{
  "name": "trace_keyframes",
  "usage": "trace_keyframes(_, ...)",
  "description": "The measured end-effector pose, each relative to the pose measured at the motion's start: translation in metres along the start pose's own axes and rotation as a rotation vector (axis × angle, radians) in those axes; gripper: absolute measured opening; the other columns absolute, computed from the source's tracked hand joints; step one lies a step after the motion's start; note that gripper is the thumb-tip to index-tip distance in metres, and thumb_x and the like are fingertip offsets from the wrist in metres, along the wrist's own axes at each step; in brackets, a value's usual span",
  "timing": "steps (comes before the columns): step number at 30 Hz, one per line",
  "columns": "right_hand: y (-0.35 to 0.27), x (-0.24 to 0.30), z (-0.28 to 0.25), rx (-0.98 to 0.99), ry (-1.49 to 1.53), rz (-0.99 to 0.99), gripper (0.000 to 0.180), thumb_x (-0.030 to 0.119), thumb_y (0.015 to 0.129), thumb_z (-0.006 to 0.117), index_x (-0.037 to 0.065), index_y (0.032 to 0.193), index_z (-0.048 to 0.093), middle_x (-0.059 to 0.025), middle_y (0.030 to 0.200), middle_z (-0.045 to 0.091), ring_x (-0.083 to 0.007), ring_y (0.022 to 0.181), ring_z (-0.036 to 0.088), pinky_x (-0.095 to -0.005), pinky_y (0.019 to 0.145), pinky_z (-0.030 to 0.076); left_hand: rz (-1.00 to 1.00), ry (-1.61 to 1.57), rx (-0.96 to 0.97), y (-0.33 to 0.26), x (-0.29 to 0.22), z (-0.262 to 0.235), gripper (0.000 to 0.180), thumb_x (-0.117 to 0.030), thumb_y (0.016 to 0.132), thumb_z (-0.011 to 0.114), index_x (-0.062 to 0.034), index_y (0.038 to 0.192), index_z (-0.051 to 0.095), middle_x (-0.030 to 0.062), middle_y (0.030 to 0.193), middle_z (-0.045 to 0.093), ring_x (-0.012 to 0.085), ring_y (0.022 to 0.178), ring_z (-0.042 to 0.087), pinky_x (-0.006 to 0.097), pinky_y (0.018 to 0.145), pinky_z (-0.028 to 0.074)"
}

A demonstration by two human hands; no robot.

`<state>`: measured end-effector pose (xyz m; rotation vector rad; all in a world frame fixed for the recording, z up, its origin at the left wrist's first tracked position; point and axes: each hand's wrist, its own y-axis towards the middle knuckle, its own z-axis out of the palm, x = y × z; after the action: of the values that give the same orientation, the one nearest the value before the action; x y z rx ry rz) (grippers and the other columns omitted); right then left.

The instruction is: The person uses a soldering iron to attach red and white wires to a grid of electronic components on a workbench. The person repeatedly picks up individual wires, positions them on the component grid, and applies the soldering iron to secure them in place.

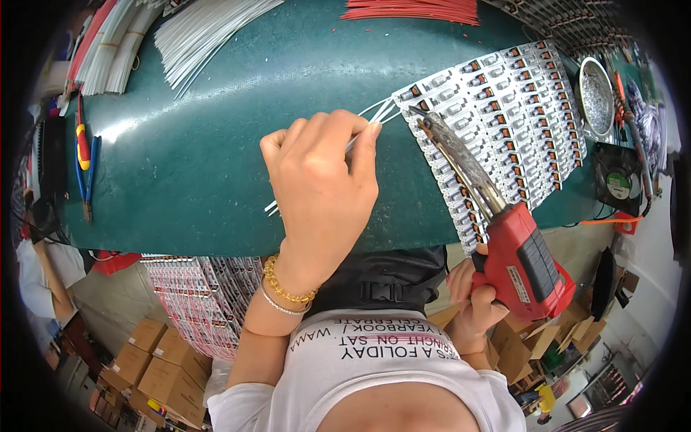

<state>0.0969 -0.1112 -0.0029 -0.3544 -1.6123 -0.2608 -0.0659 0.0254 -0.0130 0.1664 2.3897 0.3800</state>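
Note:
My left hand (320,169) is closed in a pinch over the green table. Between its thumb and forefinger are a few thin white wires (386,111), whose far ends reach the left corner of a panel of small circuit boards (497,133). Their other ends stick out below the hand. A red soldering gun (524,263) is gripped in my right hand (476,302). Its dark, worn nozzle slants up and left across the panel, with the tip close to the wire ends at the corner board. Whether the tip touches them I cannot tell.
Bundles of white wires (205,32) and red wires (410,10) lie at the back. Pliers and a red-yellow screwdriver (83,147) rest on the left. Toward the right stand a metal bowl (597,97) and a black fan (617,178). A wired panel (205,299) hangs below the table edge.

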Motion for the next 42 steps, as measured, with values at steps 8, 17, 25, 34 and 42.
trace_keyframes(8, -0.007, -0.004, -0.013, 0.146, 0.207, 0.056, 0.038, 0.012, 0.083, 0.062, 0.002, 0.116, 0.046, -0.0065, 0.077, 0.053, -0.0155, 0.062, 0.051, -0.0273, 0.055, 0.043, -0.027, 0.022, -0.053, 0.002, -0.001, 0.003, 0.009, -0.010, 0.078, 0.067, -0.0056, 0.073, 0.061, 0.0026, 0.068, 0.058, 0.0183, 0.064, 0.053, 0.031, 0.069, 0.035)
trace_keyframes(17, -0.010, 0.011, -0.011, 0.156, 0.238, 0.151, 0.045, 0.021, 0.082, 0.067, 0.001, 0.116, 0.046, -0.0060, 0.077, 0.053, -0.0145, 0.063, 0.051, -0.0259, 0.057, 0.042, -0.014, 0.030, -0.039, 0.001, 0.001, 0.001, 0.009, -0.011, 0.078, 0.067, -0.0060, 0.073, 0.061, 0.0023, 0.068, 0.058, 0.0187, 0.065, 0.053, 0.031, 0.068, 0.035)
trace_keyframes(25, -0.010, -0.007, -0.016, -0.010, -0.062, -0.022, 0.073, 0.052, 0.083, 0.057, -0.011, 0.117, 0.040, 0.0001, 0.048, 0.041, -0.0103, 0.038, 0.041, -0.0236, 0.041, 0.036, -0.016, 0.042, -0.017, 0.002, -0.001, 0.001, 0.008, -0.010, 0.078, 0.067, -0.0053, 0.073, 0.061, 0.0034, 0.070, 0.058, 0.0186, 0.065, 0.054, 0.030, 0.067, 0.036)
trace_keyframes(34, -0.010, -0.002, -0.025, -0.021, 0.055, -0.009, 0.076, 0.055, 0.084, 0.053, -0.010, 0.120, 0.038, 0.0000, 0.046, 0.040, -0.0109, 0.036, 0.040, -0.0242, 0.041, 0.036, 0.017, -0.112, 0.074, 0.013, -0.016, -0.062, 0.006, 0.000, 0.074, 0.069, 0.0015, 0.078, 0.066, 0.0053, 0.069, 0.060, 0.0096, 0.064, 0.054, 0.022, 0.059, 0.042)
trace_keyframes(42, -0.008, 0.002, -0.017, 0.016, 0.027, -0.012, 0.078, 0.058, 0.083, 0.052, -0.010, 0.121, 0.038, -0.0001, 0.046, 0.040, -0.0107, 0.037, 0.040, -0.0237, 0.042, 0.036, 0.105, -0.218, 0.309, 0.028, 0.012, -0.015, 0.011, -0.008, 0.076, 0.068, 0.0001, 0.073, 0.061, 0.0043, 0.067, 0.059, 0.0121, 0.058, 0.050, 0.027, 0.064, 0.037)
